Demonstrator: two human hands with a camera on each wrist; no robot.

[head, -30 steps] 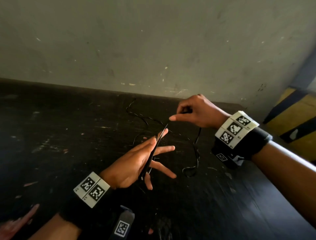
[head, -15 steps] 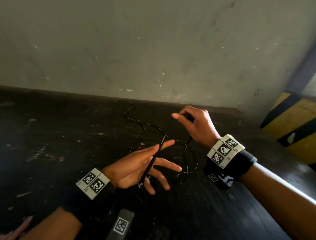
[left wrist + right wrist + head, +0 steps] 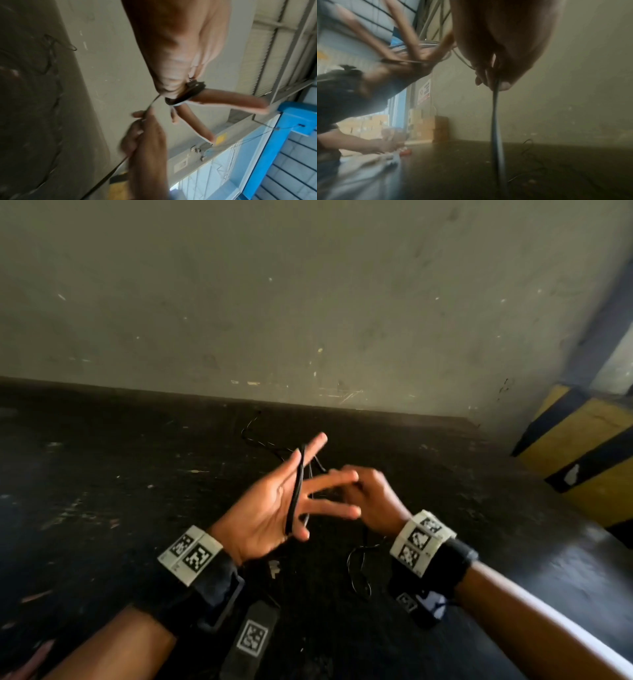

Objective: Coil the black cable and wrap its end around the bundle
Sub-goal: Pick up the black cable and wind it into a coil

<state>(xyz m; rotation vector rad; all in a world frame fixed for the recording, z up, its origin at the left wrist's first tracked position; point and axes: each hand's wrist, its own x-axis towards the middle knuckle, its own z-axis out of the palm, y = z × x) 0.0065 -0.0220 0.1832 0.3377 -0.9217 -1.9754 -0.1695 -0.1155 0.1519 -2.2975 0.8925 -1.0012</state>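
Several loops of the black cable [image 3: 295, 491] run across the palm of my left hand [image 3: 274, 505], whose fingers are spread straight. In the left wrist view the cable [image 3: 188, 93] wraps round the base of the fingers. My right hand [image 3: 371, 498] sits just behind the left fingers and pinches the cable [image 3: 495, 121] between thumb and fingertips, as the right wrist view shows. From that pinch the strand runs taut down to the table. Slack cable lies under my right wrist [image 3: 358, 575], and the thin far end curls near the wall [image 3: 251, 429].
The dark, scuffed table [image 3: 120, 491] ends at a grey wall [image 3: 308, 302]. A yellow and black striped block [image 3: 582, 446] stands at the right. A black strap with a marker [image 3: 253, 638] lies near my left wrist. Another person's hands [image 3: 382, 146] and cardboard boxes [image 3: 423, 124] are off to the left.
My right hand has come down from beyond the left fingertips to just behind the left fingers, bringing the cable with it. My left hand has tilted its fingers further up.
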